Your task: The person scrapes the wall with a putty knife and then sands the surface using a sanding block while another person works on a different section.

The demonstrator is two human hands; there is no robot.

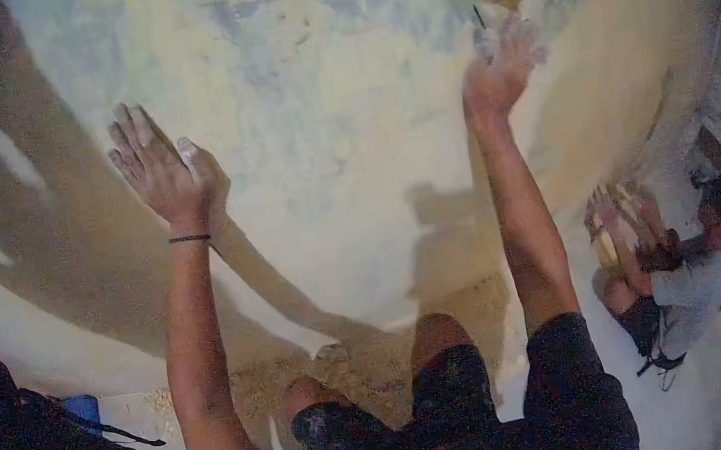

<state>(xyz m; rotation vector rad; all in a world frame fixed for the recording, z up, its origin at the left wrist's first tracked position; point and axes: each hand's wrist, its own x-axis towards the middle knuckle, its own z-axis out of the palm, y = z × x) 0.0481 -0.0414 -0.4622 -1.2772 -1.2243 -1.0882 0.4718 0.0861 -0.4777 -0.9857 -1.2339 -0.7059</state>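
My left hand (165,182) lies against a pale wall (306,186) with its fingers stretched out. A dark band circles that wrist, and white dust shows on the thumb. Higher up and to the right, my right hand (499,83) is at the wall, its fingers blurred and whitened. A small flat piece (503,3) with a brownish face and a dark edge sticks out above these fingers; its kind is not clear. Grey-blue and cream patches mottle the wall around both hands.
Another person (680,284) crouches at the right with hands raised near the wall. Sandy debris (371,368) covers the floor along the wall's foot. A blue object (80,409) stands at the lower left, beside a dark shape with a cord. Shadows of my arms cross the wall.
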